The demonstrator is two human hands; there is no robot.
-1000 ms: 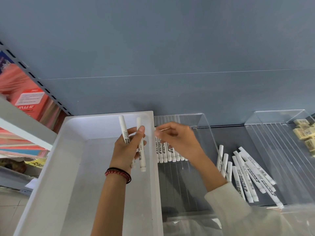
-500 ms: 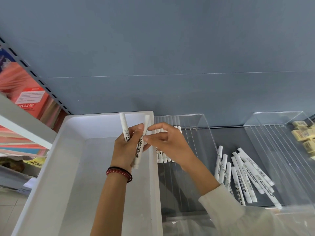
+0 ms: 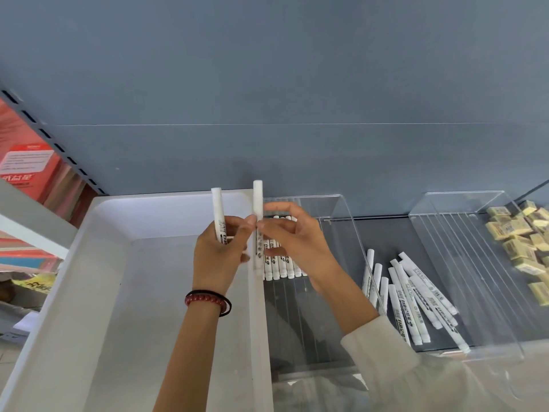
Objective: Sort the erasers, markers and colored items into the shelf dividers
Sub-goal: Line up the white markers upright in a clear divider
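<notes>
My left hand (image 3: 219, 254) holds a white marker (image 3: 217, 209) upright above the white bin (image 3: 113, 221). A second white marker (image 3: 258, 203) stands upright over the bin's right wall, pinched between my left thumb and the fingertips of my right hand (image 3: 292, 242). Behind my right hand, a neat row of white markers (image 3: 282, 263) lies in the clear divider (image 3: 341, 215). Several more white markers (image 3: 416, 295) lie loose on the dark shelf to the right. Yellow erasers (image 3: 520, 233) are piled at the far right.
A second clear divider (image 3: 463, 239) stands between the loose markers and the erasers. Red packages (image 3: 26, 168) fill the neighbouring shelf at the left. A grey back panel rises behind everything.
My right hand came left from the marker row and took hold of the second marker. That marker swung from tilted to upright.
</notes>
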